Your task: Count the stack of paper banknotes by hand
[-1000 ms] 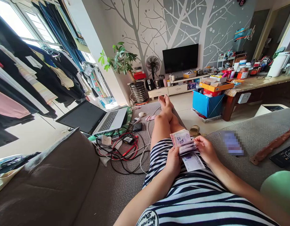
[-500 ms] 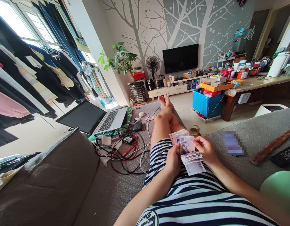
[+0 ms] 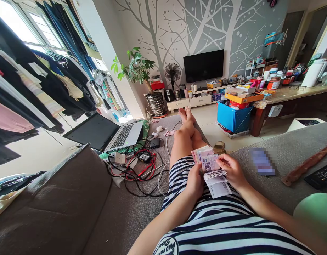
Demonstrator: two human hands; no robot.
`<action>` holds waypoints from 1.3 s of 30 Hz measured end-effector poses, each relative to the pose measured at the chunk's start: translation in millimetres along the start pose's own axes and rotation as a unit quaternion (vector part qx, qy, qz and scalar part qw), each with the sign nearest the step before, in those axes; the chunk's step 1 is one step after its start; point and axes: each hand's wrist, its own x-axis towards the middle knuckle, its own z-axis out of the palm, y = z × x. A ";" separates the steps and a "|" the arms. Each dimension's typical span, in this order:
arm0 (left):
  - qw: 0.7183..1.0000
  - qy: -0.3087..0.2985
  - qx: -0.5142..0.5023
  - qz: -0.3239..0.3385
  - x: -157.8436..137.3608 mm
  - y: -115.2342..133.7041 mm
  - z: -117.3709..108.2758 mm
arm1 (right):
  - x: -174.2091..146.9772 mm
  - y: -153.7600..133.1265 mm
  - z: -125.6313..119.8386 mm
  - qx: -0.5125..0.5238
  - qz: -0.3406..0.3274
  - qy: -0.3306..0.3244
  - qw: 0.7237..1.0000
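Note:
A bundle of banknotes (image 3: 210,164) is between my hands, above my lap. My left hand (image 3: 194,180) grips the bundle at its left side, thumb on top. My right hand (image 3: 231,170) pinches the right edge of a purple note marked 5, with thumb and forefinger. Pinkish notes (image 3: 199,152) fan out behind that one. Nearer to me, several notes (image 3: 219,189) are folded down and hang over the striped cloth (image 3: 206,209) I wear. The fingers under the bundle are hidden.
On the couch to the left lie tangled cables (image 3: 142,173) and an open laptop (image 3: 120,138). At my right are a blurred-out flat object (image 3: 262,162), a brown strip-like object (image 3: 306,164) and a black remote (image 3: 321,177). A blue bin (image 3: 234,117) stands beyond the couch.
The purple 5 note has tilted and shifted slightly left between my fingers. The folded notes below have moved a little. Both hands stay nearly in place.

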 end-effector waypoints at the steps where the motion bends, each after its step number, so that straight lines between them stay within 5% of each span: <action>1: 1.000 0.003 0.006 0.002 0.1 0.2 0.1 | -0.3 -0.5 0.0 0.001 -0.001 -0.001 1.000; 11: 1.000 0.028 -0.003 -0.006 -2.6 4.6 1.5 | -2.8 1.7 -1.6 0.023 -0.017 -0.025 0.999; 18: 1.000 0.029 0.000 -0.010 -4.2 4.6 0.3 | 5.6 15.0 -2.3 0.002 0.009 0.060 0.998; 39: 1.000 0.018 -0.004 -0.004 -1.4 0.6 -0.3 | -0.9 -2.1 -0.8 -0.039 -0.026 -0.001 0.999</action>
